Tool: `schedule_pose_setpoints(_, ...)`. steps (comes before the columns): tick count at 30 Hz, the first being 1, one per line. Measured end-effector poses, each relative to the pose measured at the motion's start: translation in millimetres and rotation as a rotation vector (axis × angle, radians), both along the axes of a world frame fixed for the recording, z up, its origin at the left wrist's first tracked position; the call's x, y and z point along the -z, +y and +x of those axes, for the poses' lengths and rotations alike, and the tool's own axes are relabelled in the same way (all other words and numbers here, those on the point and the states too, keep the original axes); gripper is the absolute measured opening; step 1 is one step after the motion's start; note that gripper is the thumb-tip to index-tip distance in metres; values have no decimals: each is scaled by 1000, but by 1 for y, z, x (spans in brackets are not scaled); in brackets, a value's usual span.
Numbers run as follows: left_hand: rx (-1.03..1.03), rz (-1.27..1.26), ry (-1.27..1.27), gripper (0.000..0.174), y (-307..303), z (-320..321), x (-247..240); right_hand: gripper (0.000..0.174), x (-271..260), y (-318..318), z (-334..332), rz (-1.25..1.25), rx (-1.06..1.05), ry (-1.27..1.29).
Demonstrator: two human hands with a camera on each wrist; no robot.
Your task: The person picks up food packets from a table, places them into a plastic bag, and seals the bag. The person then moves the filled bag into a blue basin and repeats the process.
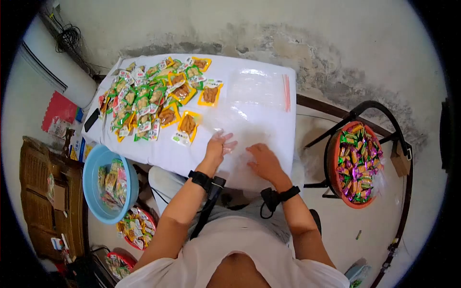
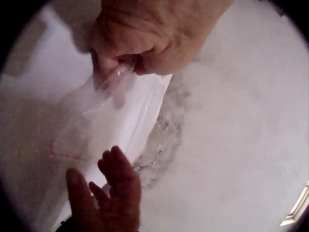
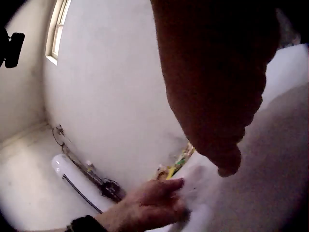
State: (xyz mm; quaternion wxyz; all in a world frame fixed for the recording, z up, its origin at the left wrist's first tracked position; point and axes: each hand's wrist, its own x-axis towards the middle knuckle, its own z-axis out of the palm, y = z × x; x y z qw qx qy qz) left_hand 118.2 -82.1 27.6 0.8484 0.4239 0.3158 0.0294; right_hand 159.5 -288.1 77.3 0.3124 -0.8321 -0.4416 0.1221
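Note:
At the table's near edge, my left hand [image 1: 217, 150] pinches a clear plastic bag [image 2: 79, 128] between thumb and fingers. In the left wrist view the bag hangs thin and see-through, with a reddish line near its far end. My right hand [image 1: 265, 162] is held just to the right, fingers spread and slightly bent, gripping nothing. Left of my hands, a snack packet [image 1: 188, 125] with a yellow border lies closest to the left hand. A flat stack of clear bags [image 1: 257, 91] with red strips lies beyond both hands.
A heap of green and yellow snack packets [image 1: 144, 98] covers the left of the white-covered table [image 1: 165, 152]. A phone [image 1: 91, 120] lies at its left edge. A blue basin [image 1: 134, 185] stands lower left; a red basin [image 1: 335, 165] of wrapped snacks sits on a chair at right.

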Motion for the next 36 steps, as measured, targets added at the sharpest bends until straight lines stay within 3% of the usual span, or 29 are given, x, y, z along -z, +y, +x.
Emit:
schedule_pose_setpoints(3, 87, -4, -49, 52, 5, -10, -12, 53, 8, -17, 3, -12, 96, -264)
schedule_pose_setpoints(7, 269, -35, -126, 48, 14, -3, -34, 48, 7, -16, 5, 73, 96, -462)
schedule_pose_setpoints(9, 340, 14, -142, 48, 20, 4, -49, 32, 15, -17, 11, 210, 86, -545)
schedule_pose_setpoints(11, 418, 60, -157, 49, 21, 8, -81, 24, -13, -13, 0, 279, 128, -568)
schedule_pose_setpoints(13, 538, 216, -356, 50, 22, 5, -117, 17, -41, -11, -12, 344, 173, -587)
schedule_pose_setpoints(14, 539, 212, -354, 50, 20, 4, -119, 15, -52, -12, -18, 373, 196, -630)
schedule_pose_setpoints(16, 254, 0, -489, 54, 14, 0, -118, 14, -54, -8, -24, 398, 210, -664)
schedule_pose_setpoints(18, 174, -88, -505, 59, 18, -9, -71, 8, -42, 1, -28, 214, 238, -502)
schedule_pose_setpoints(20, 84, -216, -338, 61, 10, -42, -37, 7, -20, 12, -30, 273, 259, -429)
schedule_pose_setpoints(22, 106, -137, -227, 56, -7, -72, -7, 7, 0, 18, -33, 314, 283, -352)
schedule_pose_setpoints(27, 118, 82, -70, 41, -36, -85, -7, 13, 33, 30, -36, 205, 275, -232)
schedule_pose_setpoints(31, 96, 195, -16, 24, -41, -70, -9, 12, 32, 32, -41, 104, 255, -213)
schedule_pose_setpoints(36, 53, 130, -20, 15, -42, -64, -1, 12, 14, 33, -50, 259, 281, -134)
